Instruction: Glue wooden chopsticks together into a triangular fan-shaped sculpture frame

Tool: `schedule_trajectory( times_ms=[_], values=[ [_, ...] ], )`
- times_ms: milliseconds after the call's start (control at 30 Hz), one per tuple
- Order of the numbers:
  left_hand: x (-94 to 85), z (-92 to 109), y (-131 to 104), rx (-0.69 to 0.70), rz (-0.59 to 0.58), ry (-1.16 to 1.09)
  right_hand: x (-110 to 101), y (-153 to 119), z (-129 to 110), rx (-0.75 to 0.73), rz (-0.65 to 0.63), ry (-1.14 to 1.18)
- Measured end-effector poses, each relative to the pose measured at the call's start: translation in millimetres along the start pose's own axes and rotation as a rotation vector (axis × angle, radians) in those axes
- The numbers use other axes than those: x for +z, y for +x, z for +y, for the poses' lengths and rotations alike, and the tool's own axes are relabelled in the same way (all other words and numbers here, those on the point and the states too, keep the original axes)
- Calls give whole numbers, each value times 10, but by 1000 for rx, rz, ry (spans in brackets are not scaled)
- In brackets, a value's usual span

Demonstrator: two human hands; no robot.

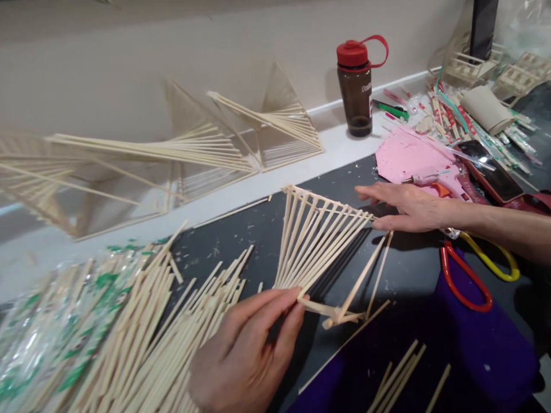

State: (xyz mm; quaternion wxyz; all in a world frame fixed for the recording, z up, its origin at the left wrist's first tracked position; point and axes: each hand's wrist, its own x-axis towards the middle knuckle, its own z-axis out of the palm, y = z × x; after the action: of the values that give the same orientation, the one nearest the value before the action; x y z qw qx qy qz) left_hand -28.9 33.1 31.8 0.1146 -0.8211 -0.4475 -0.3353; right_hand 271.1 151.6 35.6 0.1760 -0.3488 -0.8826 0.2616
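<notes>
A fan-shaped frame of thin wooden sticks (325, 238) stands on the dark tabletop, with many sticks running between its edges. My left hand (253, 350) pinches its lower corner between thumb and fingertips. At the upper right corner, my right hand (404, 206) is stretched out with fingers and thumb apart; its thumb lies close to the stick ends, and I cannot tell if it touches them. More sticks form an angled part of the frame (361, 281) below the right hand. A pile of loose wooden sticks (189, 338) lies beside my left hand.
Plastic-wrapped sticks (55, 327) lie at left. Larger stick structures (193, 149) stand along the wall. A brown bottle (355, 97) with red lid is at the back. Scissors (462, 287), a pink glue gun (450, 178) and a phone (491, 169) lie right; purple cloth (482, 338) is in front.
</notes>
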Motion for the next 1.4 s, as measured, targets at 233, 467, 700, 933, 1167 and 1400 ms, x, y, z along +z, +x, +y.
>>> schedule_trajectory(
  times_ms=[233,467,700,933,1167,1400],
  values=[
    [16,23,24,-10,14,18,53,62,-93,-86,-61,180],
    [39,80,47,-5,44,6,54,-85,-11,29,-28,200],
    [65,77,80,-35,79,26,93,-164,58,74,79,41],
    [148,-14,172,-200,-22,33,102,-119,39,116,191,-15],
    [-15,-127,151,-318,-86,-103,97,-63,52,209,221,-62],
    [-196,-19,-151,-145,-297,33,110,-86,47,211,227,-85]
  ],
)
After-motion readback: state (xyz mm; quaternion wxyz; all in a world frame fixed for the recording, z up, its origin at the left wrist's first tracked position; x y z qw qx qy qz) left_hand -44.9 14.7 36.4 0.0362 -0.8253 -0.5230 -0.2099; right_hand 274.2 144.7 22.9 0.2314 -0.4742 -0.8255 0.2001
